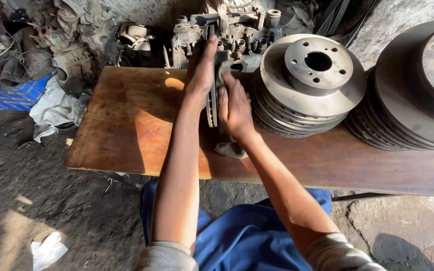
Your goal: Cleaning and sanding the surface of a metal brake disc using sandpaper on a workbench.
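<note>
On the wooden bench point(126, 130), I saw the brake disc point(211, 108) standing on edge, my left hand point(202, 68) clasped over its top, my right hand point(234, 108) pressing a grey cloth point(229, 148) against its face, beside stacked discs point(307, 85).

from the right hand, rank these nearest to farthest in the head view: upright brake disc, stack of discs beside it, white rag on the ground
1. Upright brake disc: touching the right hand, held on edge between both hands.
2. Stack of brake discs: on the wooden board, just to the right.
3. White rag: on the ground, far lower left.
</note>
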